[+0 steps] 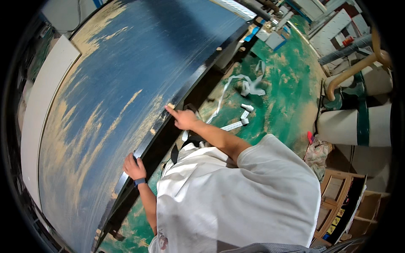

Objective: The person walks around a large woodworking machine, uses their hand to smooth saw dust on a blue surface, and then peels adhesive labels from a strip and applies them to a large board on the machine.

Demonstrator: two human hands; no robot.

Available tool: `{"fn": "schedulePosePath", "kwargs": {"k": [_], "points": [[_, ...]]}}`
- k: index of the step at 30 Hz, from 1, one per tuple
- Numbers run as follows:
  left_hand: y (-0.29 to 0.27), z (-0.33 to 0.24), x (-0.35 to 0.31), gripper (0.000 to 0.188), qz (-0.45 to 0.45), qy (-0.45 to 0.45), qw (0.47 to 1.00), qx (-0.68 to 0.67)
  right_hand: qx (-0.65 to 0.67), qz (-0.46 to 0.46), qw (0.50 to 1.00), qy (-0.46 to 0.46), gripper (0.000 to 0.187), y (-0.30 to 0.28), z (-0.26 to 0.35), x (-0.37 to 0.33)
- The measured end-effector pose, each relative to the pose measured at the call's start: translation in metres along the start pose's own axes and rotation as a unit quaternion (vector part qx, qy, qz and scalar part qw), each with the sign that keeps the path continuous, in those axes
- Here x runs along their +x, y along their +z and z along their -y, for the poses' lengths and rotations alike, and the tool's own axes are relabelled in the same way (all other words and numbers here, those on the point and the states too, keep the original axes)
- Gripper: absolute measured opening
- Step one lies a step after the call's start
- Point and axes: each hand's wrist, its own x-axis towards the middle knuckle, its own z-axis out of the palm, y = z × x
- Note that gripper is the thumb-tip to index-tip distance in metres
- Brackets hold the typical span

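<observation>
A large dark blue tabletop (pixel 139 63) spreads in front of me, streaked with pale sawdust (pixel 126 105). My left hand (pixel 134 168) rests on its near metal edge, with a dark band on the wrist. Its fingers lie over the rim; a small dark patch shows between thumb and fingers, too small to make out. Farther along the same edge is my right hand (pixel 184 119). Its index finger stretches out to a small pale wood chip (pixel 171 106), while the other fingers are loosely bent. Another pale chip (pixel 152 131) lies on the edge between my hands.
A white panel (pixel 46 105) runs along the table's far left side. Crumpled white strip (pixel 223 99) lies on the dusty green floor (pixel 282 92) to the right. Beyond are a tan hose (pixel 352 74), large pale cylinders (pixel 337 126) and a wooden cabinet frame (pixel 335 198).
</observation>
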Motion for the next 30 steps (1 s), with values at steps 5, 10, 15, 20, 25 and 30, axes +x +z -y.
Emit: {"fn": "schedulePosePath", "kwargs": {"k": [5, 10, 15, 20, 25, 30], "points": [[0.000, 0.000, -0.006, 0.043, 0.002, -0.019, 1.000, -0.009, 0.067, -0.018, 0.991, 0.115, 0.095, -0.013, 0.002, 0.001], [-0.002, -0.020, 0.006, 0.042, -0.017, -0.008, 0.999, -0.047, 0.000, -0.028, 0.998, 0.057, 0.098, 0.004, -0.034, 0.001], [-0.013, -0.017, 0.002, 0.041, -0.026, -0.031, 0.998, -0.038, 0.072, -0.081, 0.990, 0.094, 0.089, -0.009, -0.019, 0.005], [-0.013, -0.021, 0.002, 0.041, -0.032, -0.053, 0.997, -0.043, 0.141, -0.182, 0.968, 0.098, 0.066, -0.008, -0.051, -0.005], [-0.022, -0.022, 0.005, 0.044, -0.002, -0.095, 0.992, -0.078, 0.128, -0.286, 0.949, -0.046, 0.025, -0.016, -0.074, 0.012], [-0.030, 0.023, 0.035, 0.049, -0.063, -0.187, 0.970, -0.144, 0.177, -0.208, 0.961, 0.039, 0.023, -0.050, -0.051, 0.070]]}}
